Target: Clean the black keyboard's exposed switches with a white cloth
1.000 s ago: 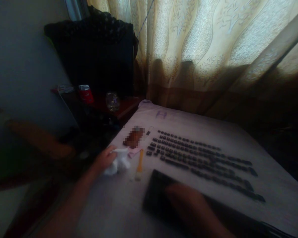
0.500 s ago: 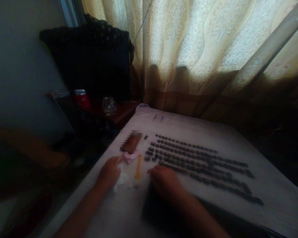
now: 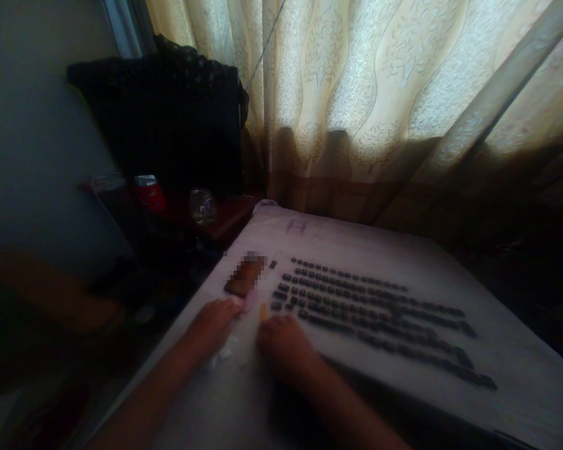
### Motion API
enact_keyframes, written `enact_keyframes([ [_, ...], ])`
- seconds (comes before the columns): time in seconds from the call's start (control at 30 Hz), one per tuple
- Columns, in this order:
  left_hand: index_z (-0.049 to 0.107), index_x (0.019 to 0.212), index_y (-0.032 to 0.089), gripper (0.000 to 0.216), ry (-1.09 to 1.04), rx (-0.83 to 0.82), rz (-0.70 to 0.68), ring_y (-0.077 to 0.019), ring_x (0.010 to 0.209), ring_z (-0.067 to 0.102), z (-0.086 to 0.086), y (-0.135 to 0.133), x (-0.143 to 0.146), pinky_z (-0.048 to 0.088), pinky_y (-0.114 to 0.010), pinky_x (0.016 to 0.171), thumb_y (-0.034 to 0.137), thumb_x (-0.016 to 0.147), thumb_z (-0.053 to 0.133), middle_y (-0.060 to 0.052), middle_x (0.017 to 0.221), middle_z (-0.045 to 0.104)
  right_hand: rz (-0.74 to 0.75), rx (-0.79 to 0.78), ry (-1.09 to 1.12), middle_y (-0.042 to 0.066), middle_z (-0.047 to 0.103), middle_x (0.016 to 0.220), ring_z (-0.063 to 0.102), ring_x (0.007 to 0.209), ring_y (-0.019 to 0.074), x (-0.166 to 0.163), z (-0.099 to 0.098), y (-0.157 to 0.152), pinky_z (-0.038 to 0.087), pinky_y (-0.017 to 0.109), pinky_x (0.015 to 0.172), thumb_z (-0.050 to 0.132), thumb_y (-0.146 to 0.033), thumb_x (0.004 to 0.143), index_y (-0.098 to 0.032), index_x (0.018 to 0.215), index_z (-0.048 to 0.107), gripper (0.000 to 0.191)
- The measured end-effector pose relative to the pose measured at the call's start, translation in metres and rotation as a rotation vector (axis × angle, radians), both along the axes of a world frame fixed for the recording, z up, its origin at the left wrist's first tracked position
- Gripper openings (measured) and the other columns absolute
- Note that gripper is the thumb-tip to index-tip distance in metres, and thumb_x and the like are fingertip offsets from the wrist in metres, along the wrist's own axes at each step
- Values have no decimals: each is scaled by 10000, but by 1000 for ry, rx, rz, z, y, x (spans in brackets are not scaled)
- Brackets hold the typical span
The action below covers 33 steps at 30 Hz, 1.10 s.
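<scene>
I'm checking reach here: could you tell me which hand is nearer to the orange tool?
Right. The right hand covers the lower end of the orange tool; the left hand rests apart to its left, on the white cloth.

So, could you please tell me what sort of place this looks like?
Probably a room at home, perhaps a bedroom: a patterned curtain covers a lit window, a cloth-covered surface holds rows of loose keycaps, and a dark side table carries a glass jar.
</scene>
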<state>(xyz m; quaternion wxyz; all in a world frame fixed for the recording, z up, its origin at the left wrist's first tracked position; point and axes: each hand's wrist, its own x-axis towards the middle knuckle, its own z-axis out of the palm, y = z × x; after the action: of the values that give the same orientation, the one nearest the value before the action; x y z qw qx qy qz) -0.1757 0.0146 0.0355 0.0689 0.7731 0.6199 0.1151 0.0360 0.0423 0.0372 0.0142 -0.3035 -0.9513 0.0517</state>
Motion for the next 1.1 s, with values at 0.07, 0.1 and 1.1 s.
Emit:
enact_keyframes([
  [0.07, 651, 1188, 229, 530, -6, -1, 10, -244, 1091, 645, 1, 0, 0, 492, -388, 977, -19, 769, 441, -90, 1204, 695, 1, -5, 2, 119, 710, 992, 623, 972, 253, 3, 1, -2, 446, 381, 817, 538, -170, 945, -161, 941, 720, 183],
  [0.1, 662, 1163, 231, 509, -10, -1, 16, -239, 1061, 651, 2, 0, 0, 500, -383, 961, -13, 775, 440, -83, 1160, 707, 2, -9, 2, 115, 711, 997, 624, 970, 250, 4, 1, -3, 445, 378, 812, 538, -176, 945, -166, 946, 721, 183],
  [1.1, 704, 1164, 116, 482, -879, -37, 592, -256, 817, 758, 37, 21, -56, 604, -344, 709, 266, 715, 615, -143, 991, 785, -247, 168, 452, 124, 739, 1114, 679, 1054, 290, 128, 14, -29, 555, 482, 895, 493, -77, 845, -221, 1056, 745, 359],
])
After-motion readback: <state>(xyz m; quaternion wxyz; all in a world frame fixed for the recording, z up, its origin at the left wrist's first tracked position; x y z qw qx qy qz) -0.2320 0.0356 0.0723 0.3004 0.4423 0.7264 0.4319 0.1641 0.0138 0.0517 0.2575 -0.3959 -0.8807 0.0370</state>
